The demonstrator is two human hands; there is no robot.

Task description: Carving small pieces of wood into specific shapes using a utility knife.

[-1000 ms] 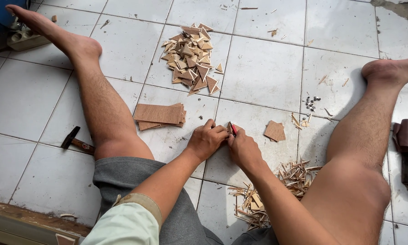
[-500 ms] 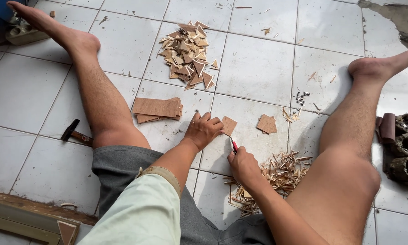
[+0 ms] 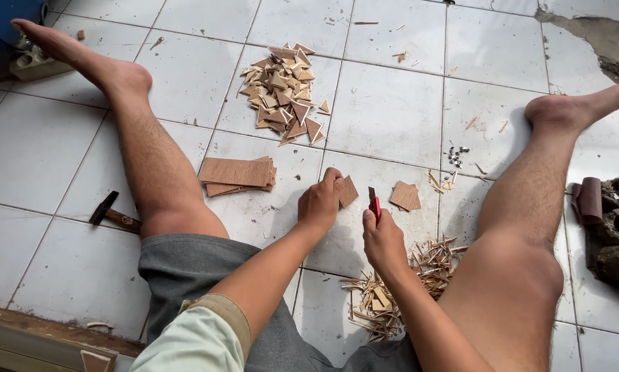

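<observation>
I sit on a white tiled floor with my legs spread. My left hand (image 3: 320, 203) pinches a small brown wood piece (image 3: 348, 191) against the floor between my legs. My right hand (image 3: 384, 240) is closed around a red-handled cutter (image 3: 374, 204), its tip pointing up just right of that piece. Another small brown square (image 3: 405, 195) lies a little further right on the tile.
A stack of brown veneer sheets (image 3: 237, 174) lies by my left thigh. A heap of cut triangles (image 3: 284, 93) sits further out. Wood slivers (image 3: 406, 282) pile beside my right knee. A hammer (image 3: 114, 215) lies left of my leg; small nails (image 3: 457, 156) near my right shin.
My hands have drawn apart: the left holds the wood piece by itself, the right has pulled the cutter back towards me. The camera has shifted slightly.
</observation>
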